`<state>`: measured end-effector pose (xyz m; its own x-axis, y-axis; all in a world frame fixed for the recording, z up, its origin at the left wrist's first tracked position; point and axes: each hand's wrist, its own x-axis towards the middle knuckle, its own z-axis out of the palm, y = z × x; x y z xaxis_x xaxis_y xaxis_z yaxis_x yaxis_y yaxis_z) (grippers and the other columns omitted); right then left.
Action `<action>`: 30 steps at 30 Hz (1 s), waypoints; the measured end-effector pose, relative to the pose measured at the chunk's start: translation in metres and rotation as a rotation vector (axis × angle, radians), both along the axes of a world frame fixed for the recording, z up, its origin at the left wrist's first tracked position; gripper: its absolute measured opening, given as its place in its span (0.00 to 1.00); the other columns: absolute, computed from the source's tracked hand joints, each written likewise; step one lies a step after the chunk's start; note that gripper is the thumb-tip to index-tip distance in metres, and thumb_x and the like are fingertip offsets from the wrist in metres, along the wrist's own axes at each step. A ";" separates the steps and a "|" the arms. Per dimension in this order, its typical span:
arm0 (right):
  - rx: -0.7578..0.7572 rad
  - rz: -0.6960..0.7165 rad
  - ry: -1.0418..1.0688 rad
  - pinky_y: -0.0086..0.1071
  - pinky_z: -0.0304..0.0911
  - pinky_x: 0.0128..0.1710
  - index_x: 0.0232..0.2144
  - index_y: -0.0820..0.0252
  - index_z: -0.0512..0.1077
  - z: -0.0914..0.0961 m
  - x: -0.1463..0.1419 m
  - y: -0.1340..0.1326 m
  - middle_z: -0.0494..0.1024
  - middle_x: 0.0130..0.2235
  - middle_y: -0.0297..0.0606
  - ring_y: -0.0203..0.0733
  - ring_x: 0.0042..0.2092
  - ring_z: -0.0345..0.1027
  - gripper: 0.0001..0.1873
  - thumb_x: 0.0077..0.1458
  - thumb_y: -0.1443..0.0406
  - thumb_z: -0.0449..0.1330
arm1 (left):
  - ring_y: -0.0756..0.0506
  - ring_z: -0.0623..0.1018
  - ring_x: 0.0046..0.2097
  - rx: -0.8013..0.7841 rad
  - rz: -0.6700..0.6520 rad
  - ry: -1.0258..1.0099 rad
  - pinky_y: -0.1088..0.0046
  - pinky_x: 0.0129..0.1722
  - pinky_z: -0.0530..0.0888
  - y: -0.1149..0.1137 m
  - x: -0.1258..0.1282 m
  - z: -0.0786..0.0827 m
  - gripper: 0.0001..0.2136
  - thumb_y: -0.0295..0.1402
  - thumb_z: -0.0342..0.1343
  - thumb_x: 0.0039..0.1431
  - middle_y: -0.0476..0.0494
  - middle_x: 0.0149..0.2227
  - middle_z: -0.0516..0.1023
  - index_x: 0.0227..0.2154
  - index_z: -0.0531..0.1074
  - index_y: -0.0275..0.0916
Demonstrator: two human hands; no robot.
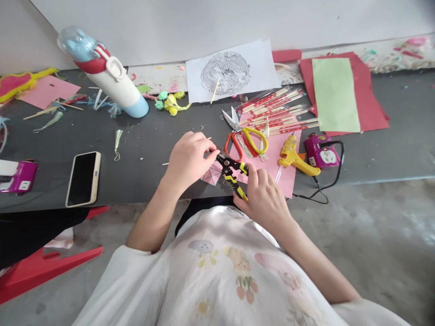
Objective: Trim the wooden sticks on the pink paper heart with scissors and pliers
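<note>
My right hand (267,197) is closed on the yellow and black handles of a pair of wire strippers (226,162), whose handles are spread apart. The tool's jaws point up and left, toward my left hand (192,156). Thumb and forefinger of that hand are pinched together at the jaw tips; what they hold is too small or hidden to make out. Just below the jaws lies a small pink paper piece (212,174) with dark lines on it. Scissors (233,121) with one red and one yellow handle lie open beyond the tool.
A yellow glue gun (291,155) and a purple box (322,151) with a black cable are on the right. Wrapped sticks (272,108) and coloured paper (336,95) lie behind. A bottle (112,81) and phone (83,179) stand and lie left. The table's edge is close to me.
</note>
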<state>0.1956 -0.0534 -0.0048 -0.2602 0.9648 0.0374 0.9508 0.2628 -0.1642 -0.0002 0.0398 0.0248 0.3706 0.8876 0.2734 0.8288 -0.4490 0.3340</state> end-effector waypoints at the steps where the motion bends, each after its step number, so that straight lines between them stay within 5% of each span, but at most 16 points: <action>1: -0.009 0.002 -0.014 0.47 0.65 0.39 0.60 0.76 0.53 0.000 -0.001 0.001 0.68 0.40 0.54 0.58 0.40 0.63 0.37 0.55 0.56 0.56 | 0.45 0.71 0.38 -0.003 0.009 0.013 0.68 0.39 0.68 0.000 0.001 0.000 0.06 0.34 0.56 0.59 0.46 0.31 0.75 0.30 0.77 0.40; 10: -0.011 -0.026 -0.120 0.42 0.65 0.37 0.59 0.78 0.56 -0.001 -0.011 0.005 0.69 0.38 0.52 0.55 0.39 0.64 0.37 0.59 0.52 0.53 | 0.44 0.72 0.37 -0.053 0.090 0.147 0.69 0.35 0.66 0.001 0.008 -0.003 0.07 0.30 0.54 0.57 0.46 0.29 0.75 0.25 0.75 0.39; 15: -0.008 -0.040 -0.160 0.40 0.65 0.36 0.60 0.76 0.57 -0.002 -0.013 0.008 0.69 0.38 0.51 0.53 0.39 0.65 0.26 0.64 0.64 0.46 | 0.44 0.73 0.36 -0.084 0.142 0.137 0.69 0.36 0.67 0.006 0.011 -0.008 0.05 0.28 0.55 0.54 0.46 0.29 0.74 0.23 0.72 0.39; 19: -0.019 -0.033 -0.176 0.38 0.65 0.34 0.61 0.75 0.55 -0.004 -0.014 0.009 0.69 0.38 0.50 0.51 0.37 0.65 0.27 0.58 0.74 0.47 | 0.43 0.73 0.36 -0.042 0.172 0.135 0.68 0.37 0.68 0.008 0.014 -0.015 0.05 0.28 0.54 0.52 0.45 0.29 0.74 0.23 0.71 0.39; 30: -0.042 -0.088 -0.253 0.38 0.66 0.34 0.61 0.74 0.57 -0.005 -0.018 0.012 0.70 0.36 0.50 0.51 0.37 0.66 0.26 0.59 0.75 0.44 | 0.44 0.72 0.35 0.004 0.199 0.089 0.70 0.35 0.64 0.005 0.008 -0.017 0.08 0.30 0.51 0.59 0.44 0.30 0.75 0.26 0.73 0.37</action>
<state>0.1774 -0.0411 -0.0102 -0.1716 0.9834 -0.0584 0.9818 0.1756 0.0722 0.0081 0.0445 0.0077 0.2111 0.9447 0.2509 0.9272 -0.2748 0.2546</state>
